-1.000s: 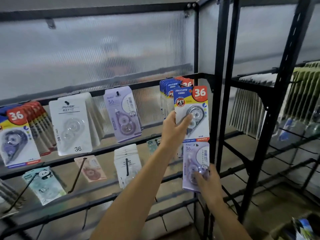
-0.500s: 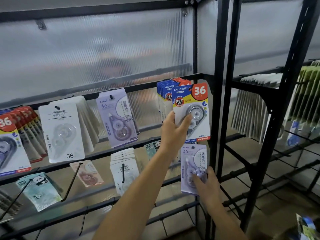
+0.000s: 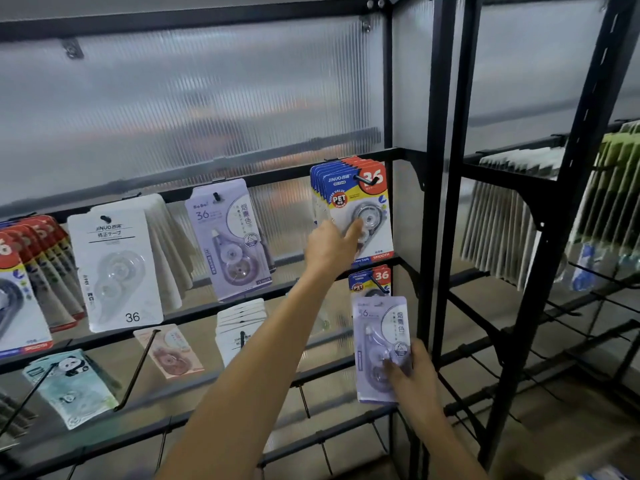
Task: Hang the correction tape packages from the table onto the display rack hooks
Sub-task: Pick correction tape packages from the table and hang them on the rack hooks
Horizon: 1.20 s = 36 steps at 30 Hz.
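Note:
A blue, red and yellow correction tape package (image 3: pixel 372 202) hangs at the front of a stack of the same kind on the rack hook (image 3: pixel 367 180), whose tip pokes through its hole. My left hand (image 3: pixel 330 249) pinches this package at its lower left, thumb on the clear blister. Below it, my right hand (image 3: pixel 414 379) grips the bottom of a lavender correction tape package (image 3: pixel 379 336) and holds it upright in front of the lower row. One more blue and red package (image 3: pixel 372 280) hangs just behind the lavender one.
On the upper bar hang a lavender package (image 3: pixel 228 237), white packages (image 3: pixel 116 271) and a red stack (image 3: pixel 31 271). The lower row holds panda (image 3: pixel 71 388), pink (image 3: pixel 169 351) and white packages and a bare hook (image 3: pixel 136 372). Black uprights (image 3: pixel 440 202) stand right of my hands.
My left hand has pushed the blue and red package back onto the hook against the stack; the hook tip now shows through its hole. The right hand still holds the lavender package.

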Tool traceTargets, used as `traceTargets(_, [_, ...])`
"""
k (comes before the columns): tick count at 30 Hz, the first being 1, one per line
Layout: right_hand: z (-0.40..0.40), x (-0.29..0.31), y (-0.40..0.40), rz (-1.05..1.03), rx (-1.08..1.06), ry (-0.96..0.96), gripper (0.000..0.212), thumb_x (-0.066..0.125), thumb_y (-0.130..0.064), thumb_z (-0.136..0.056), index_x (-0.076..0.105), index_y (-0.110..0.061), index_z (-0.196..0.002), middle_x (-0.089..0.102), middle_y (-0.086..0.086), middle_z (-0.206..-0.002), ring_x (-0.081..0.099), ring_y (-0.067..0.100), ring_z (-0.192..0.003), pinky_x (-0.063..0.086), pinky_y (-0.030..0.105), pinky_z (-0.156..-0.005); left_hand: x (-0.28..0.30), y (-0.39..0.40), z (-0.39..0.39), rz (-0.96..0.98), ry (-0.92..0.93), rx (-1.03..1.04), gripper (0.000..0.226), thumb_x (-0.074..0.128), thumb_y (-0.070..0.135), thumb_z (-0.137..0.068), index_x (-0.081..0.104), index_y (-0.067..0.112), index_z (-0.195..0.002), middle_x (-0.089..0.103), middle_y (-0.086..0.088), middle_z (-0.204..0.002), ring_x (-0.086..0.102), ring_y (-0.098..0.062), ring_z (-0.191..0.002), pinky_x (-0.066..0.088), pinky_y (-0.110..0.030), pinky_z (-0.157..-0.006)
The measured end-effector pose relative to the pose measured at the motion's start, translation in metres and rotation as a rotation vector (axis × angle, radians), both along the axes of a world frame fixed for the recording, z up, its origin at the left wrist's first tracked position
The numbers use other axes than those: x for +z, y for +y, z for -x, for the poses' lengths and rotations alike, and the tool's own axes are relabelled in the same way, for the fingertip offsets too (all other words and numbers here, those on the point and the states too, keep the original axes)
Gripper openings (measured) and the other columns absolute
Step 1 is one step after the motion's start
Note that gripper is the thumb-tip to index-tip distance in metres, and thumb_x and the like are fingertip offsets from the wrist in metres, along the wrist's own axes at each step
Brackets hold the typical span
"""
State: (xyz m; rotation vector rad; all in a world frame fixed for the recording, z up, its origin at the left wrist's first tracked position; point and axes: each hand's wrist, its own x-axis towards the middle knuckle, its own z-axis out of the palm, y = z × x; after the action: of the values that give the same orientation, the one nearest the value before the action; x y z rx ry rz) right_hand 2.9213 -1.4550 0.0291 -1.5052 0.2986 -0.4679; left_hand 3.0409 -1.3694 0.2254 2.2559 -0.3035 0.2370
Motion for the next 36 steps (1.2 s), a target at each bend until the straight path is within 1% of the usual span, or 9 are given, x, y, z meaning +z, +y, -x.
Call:
traceTargets(6, [0.002, 0.028, 0.02, 0.001, 0.167, -0.07, 0.042, 0.066, -0.011, -0.086, 0.051, -0.027, -0.121, 0.064, -0.002, -0.115, 0.063, 0.02, -0.106, 0.053, 0.046, -0.09, -0.004, 0.031, 0.016, -0.05, -0.112, 0.045, 0.051, 0.039, 0.053, -0.097, 0.056, 0.007, -0.11, 0.059, -0.005, -0.103, 0.052, -0.018, -0.091, 0.034, -0.028, -0.067])
traceTargets(12, [-0.016, 0.101, 0.072, 0.107, 0.24, -0.338, 0.055, 0.064, -0.01, -0.088, 0.04, -0.031, -0.133, 0.066, -0.001, -0.106, 0.067, 0.006, -0.088, 0.054, 0.021, -0.07, 0.003, 0.104, 0.039, 0.079, -0.375, 0.11, 0.019, 0.045, 0.03, -0.099, 0.06, 0.018, -0.099, 0.061, 0.002, -0.09, 0.058, -0.016, -0.086, 0.037, -0.021, -0.067])
traceTargets(17, [-0.045, 0.157, 0.12, 0.265, 0.242, -0.482, 0.054, 0.065, -0.005, -0.086, 0.045, -0.025, -0.133, 0.061, 0.0, -0.119, 0.062, 0.003, -0.095, 0.052, 0.018, -0.079, 0.007, 0.154, 0.048, 0.105, -0.468, 0.207, 0.043, 0.053, 0.028, -0.097, 0.043, 0.02, -0.138, 0.065, -0.002, -0.096, 0.062, -0.012, -0.079, 0.052, -0.022, -0.072])
traceTargets(19, [-0.056, 0.173, 0.134, 0.301, 0.22, -0.491, 0.051, 0.064, -0.01, -0.087, 0.046, -0.023, -0.133, 0.059, -0.003, -0.123, 0.06, 0.009, -0.107, 0.05, 0.016, -0.087, 0.01, 0.166, 0.051, 0.137, -0.484, 0.195, 0.054, 0.055, 0.029, -0.096, 0.033, 0.024, -0.146, 0.064, 0.001, -0.103, 0.063, -0.009, -0.081, 0.054, -0.02, -0.072])
traceTargets(22, [-0.069, 0.188, 0.145, 0.335, 0.221, -0.486, 0.051, 0.063, -0.017, -0.09, 0.042, -0.022, -0.136, 0.055, 0.001, -0.132, 0.056, 0.012, -0.114, 0.046, 0.009, -0.088, 0.015, 0.175, 0.051, 0.071, -0.461, 0.177, 0.05, 0.057, 0.03, -0.095, 0.043, 0.023, -0.142, 0.062, -0.006, -0.123, 0.064, -0.022, -0.1, 0.053, -0.042, -0.09])
traceTargets(24, [-0.074, 0.192, 0.149, 0.359, 0.224, -0.488, 0.052, 0.062, -0.017, -0.091, 0.041, -0.02, -0.138, 0.054, 0.003, -0.133, 0.057, 0.014, -0.114, 0.048, 0.017, -0.091, 0.017, 0.177, 0.051, 0.036, -0.448, 0.198, 0.047, 0.059, 0.028, -0.094, 0.048, 0.02, -0.139, 0.06, -0.007, -0.127, 0.062, -0.024, -0.105, 0.049, -0.044, -0.095])
traceTargets(30, [-0.08, 0.196, 0.152, 0.366, 0.192, -0.427, 0.054, 0.062, -0.017, -0.09, 0.04, -0.018, -0.14, 0.054, 0.004, -0.135, 0.055, 0.017, -0.118, 0.046, 0.019, -0.094, 0.018, 0.179, 0.047, -0.01, -0.428, 0.223, 0.051, 0.06, 0.031, -0.093, 0.046, 0.018, -0.141, 0.057, -0.007, -0.129, 0.055, -0.02, -0.114, 0.037, -0.024, -0.096])
traceTargets(34, [-0.084, 0.193, 0.151, 0.395, 0.191, -0.375, 0.055, 0.062, -0.018, -0.091, 0.039, -0.018, -0.141, 0.054, 0.004, -0.135, 0.054, 0.009, -0.111, 0.04, -0.001, -0.078, 0.012, 0.18, 0.043, -0.031, -0.401, 0.228, 0.051, 0.06, 0.032, -0.093, 0.046, 0.02, -0.141, 0.057, -0.006, -0.129, 0.053, -0.019, -0.116, 0.032, -0.02, -0.092])
traceTargets(36, [-0.085, 0.193, 0.15, 0.425, 0.206, -0.346, 0.055, 0.061, -0.019, -0.092, 0.037, -0.021, -0.142, 0.054, 0.005, -0.135, 0.055, 0.014, -0.114, 0.047, 0.011, -0.088, 0.008, 0.18, 0.042, -0.048, -0.367, 0.225, 0.053, 0.059, 0.032, -0.093, 0.043, 0.023, -0.143, 0.056, -0.006, -0.13, 0.052, -0.019, -0.117, 0.034, -0.022, -0.094])
